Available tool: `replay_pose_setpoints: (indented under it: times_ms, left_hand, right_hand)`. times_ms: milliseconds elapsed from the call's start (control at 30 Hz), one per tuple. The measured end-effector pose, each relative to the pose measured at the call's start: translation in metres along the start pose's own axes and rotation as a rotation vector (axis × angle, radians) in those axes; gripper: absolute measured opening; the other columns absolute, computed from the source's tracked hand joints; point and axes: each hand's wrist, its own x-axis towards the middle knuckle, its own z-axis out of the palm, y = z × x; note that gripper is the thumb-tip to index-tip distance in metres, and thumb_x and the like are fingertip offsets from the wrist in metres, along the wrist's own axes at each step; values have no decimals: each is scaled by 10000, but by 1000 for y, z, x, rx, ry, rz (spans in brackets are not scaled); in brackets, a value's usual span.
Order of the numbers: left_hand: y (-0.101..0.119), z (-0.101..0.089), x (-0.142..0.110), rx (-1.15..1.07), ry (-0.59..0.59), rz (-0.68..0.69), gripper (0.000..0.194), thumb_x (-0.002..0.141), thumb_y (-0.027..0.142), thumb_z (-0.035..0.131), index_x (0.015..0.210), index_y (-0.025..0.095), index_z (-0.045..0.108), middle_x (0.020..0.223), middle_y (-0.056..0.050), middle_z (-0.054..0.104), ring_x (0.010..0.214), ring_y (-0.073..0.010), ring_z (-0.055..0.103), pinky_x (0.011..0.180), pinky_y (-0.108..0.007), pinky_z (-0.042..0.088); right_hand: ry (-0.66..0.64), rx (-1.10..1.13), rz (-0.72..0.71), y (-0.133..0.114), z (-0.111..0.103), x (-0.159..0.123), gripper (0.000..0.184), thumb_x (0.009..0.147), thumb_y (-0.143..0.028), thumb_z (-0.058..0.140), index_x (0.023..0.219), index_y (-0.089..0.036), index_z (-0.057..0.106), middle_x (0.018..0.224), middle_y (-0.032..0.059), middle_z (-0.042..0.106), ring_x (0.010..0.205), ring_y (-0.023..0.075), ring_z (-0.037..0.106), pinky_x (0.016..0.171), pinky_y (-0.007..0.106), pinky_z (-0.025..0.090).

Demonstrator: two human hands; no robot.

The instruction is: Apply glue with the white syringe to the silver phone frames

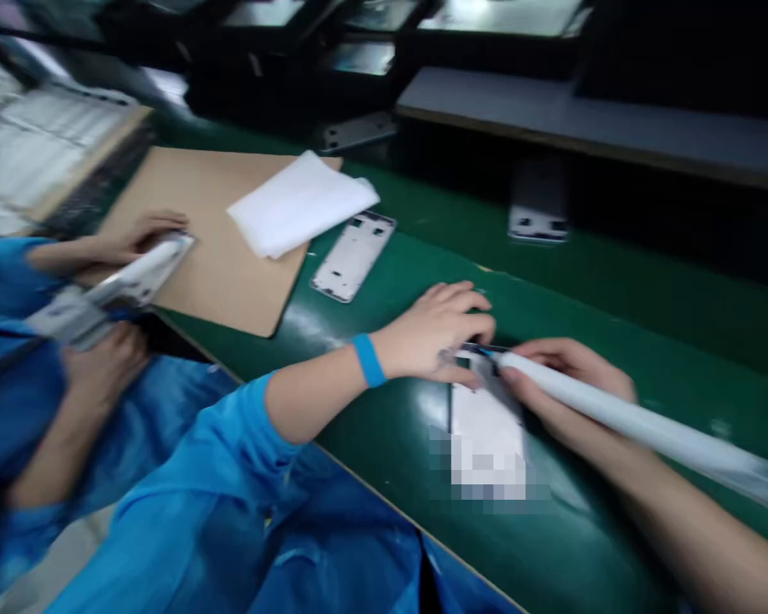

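Note:
A pale phone frame lies on the green bench in front of me, its lower end covered by blurred squares. My left hand, with a blue band at the wrist, grips its top edge, thumb on the face and fingers curled over. My right hand is closed around the front of a long white tube-shaped tool. The tool's narrow tip meets the upper part of the frame close to my left thumb; whether it touches is blurred. The tool's rear runs off to the right.
Another phone frame lies beside folded white paper on a brown board. A co-worker's hands hold a similar tool and frame at left. Further frames lie under a grey shelf. White stacked pieces stand far left.

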Motion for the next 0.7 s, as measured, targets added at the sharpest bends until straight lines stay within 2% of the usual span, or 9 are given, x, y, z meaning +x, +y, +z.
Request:
replay_pose_setpoints:
  times_ms: [233,700]
  left_hand:
    - [-8,-2,6,-45,29,-36,497,698,509,920,1018,222,671,1431,-148,579,1550,-449,327,1252,-676,255]
    - [-6,-3,7,-25,17,-52,499,703,501,922,1024,216,668,1442,-145,575,1555,-449,319,1250,-679,261]
  right_hand:
    - [-2,107,-88,14,1,10,224,811,-420,805,909,-273,667,712,6,681,587,178,597,545,313,481]
    - [-27,122,-70,13,2,12,231,830,-406,800,958,-257,680,745,7,700,612,167,613,563,292,469]
